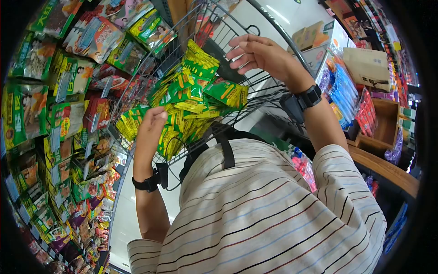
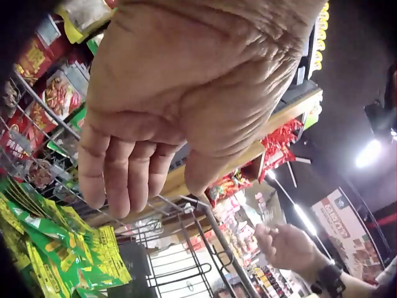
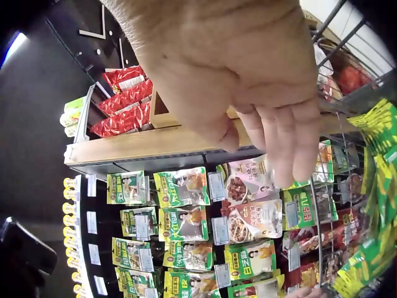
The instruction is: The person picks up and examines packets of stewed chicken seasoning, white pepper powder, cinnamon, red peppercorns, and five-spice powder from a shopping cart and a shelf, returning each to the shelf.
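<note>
Many green and yellow packets [image 1: 187,91] lie heaped in a wire shopping cart [image 1: 269,41]; some show at the lower left of the left wrist view [image 2: 68,248] and at the right edge of the right wrist view [image 3: 372,248]. My left hand [image 1: 151,130] is over the heap's near left side, its fingers relaxed and holding nothing; whether it touches the packets I cannot tell. Raised above the cart's right side, my right hand [image 1: 269,57] has nothing in it, the fingers loosely extended and apart from the packets.
Shelves of hanging food packets [image 1: 68,121] run along the left, close to the cart. At the right stand a wooden bin [image 1: 381,121], a cardboard box [image 1: 367,66] and blue and red bagged goods. Red bags [image 3: 127,105] sit on a wooden-edged shelf top.
</note>
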Tool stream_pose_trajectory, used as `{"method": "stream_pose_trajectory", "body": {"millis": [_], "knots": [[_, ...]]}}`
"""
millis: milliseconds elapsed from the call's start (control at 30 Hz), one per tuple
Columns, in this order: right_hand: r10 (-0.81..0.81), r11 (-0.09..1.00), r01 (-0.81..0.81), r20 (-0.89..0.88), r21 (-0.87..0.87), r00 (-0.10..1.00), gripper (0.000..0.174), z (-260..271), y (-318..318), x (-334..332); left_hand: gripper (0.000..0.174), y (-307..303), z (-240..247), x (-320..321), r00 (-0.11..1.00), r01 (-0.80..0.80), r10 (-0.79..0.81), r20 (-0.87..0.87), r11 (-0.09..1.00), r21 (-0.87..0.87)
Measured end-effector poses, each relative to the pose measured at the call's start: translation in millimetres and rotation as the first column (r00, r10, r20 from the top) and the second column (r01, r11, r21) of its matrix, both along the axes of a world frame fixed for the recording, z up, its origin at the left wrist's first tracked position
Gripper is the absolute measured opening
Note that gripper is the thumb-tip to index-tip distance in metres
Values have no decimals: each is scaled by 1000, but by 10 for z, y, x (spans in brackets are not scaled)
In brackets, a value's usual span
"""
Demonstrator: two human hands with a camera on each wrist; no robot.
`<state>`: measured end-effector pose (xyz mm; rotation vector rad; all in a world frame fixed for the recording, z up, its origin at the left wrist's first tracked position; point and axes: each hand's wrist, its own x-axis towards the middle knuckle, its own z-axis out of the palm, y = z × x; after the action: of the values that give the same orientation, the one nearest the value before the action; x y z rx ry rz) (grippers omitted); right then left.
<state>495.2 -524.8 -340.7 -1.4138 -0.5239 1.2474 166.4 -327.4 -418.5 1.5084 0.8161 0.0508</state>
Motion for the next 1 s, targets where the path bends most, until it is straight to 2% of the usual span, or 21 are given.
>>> {"method": "stream_pose_trajectory", "body": {"millis": [100,133,333,433,567,667,767,1000], "knots": [[37,998,-35,32,-59,999,35,99,-195,67,34,-148,-210,321,984,175,-168,-57,972,158],[42,996,-38,46,-86,998,35,152,-277,94,35,-209,-317,448,977,212,-215,-8,959,190],[-63,992,65,20,-111,998,35,137,-790,241,41,-734,-773,1150,885,461,-465,-10,873,162],[-117,991,116,-13,-65,993,35,74,-870,176,47,-929,-1246,1413,829,548,-543,-134,737,397],[-139,990,137,-49,-44,989,36,-47,-923,118,68,-1064,-1443,1716,688,723,-648,-326,575,384],[-198,978,192,-73,-76,977,34,-88,-941,91,76,-1131,-1733,1835,638,759,-665,-389,454,468],[-238,969,230,-97,-92,966,33,-136,-954,95,79,-1159,-1891,1964,533,838,-677,-508,335,431],[-270,961,258,-144,-95,952,31,-249,-871,91,84,-1246,-2098,2023,450,881,-642,-621,204,428]]}}
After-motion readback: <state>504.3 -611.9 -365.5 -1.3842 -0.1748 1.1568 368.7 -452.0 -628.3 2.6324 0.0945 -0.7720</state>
